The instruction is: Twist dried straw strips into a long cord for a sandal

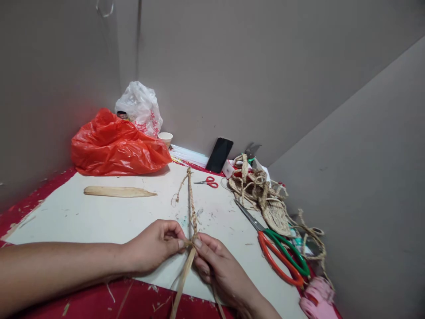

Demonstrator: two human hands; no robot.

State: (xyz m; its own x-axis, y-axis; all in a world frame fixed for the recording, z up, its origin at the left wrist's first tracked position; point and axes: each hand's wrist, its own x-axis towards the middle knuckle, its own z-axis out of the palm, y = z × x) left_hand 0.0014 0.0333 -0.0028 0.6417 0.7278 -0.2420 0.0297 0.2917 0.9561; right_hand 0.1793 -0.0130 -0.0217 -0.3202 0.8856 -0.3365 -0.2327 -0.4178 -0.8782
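A thin braid of straw-coloured plant fibre [191, 199] runs away from me over a white sheet [126, 219], with a short knotted side strand near its far end. My left hand [157, 246] pinches a strand at the near end of the braid, thumb against fingers. Right beside it, my right hand [217, 263] grips the braid's near end between thumb and fingers. Loose flat fibre strands [182, 283] hang from between the hands toward the front edge. Small red-handled scissors [209, 182] lie to the right of the braid's far end.
Large scissors [279, 250] with green and orange handles lie at the right, beside a heap of woven straw pieces [275, 212]. A pointed wooden strip [117, 191] lies left. Behind are a red plastic bag [116, 148], a paper cup [165, 138] and a phone [219, 155] against the wall.
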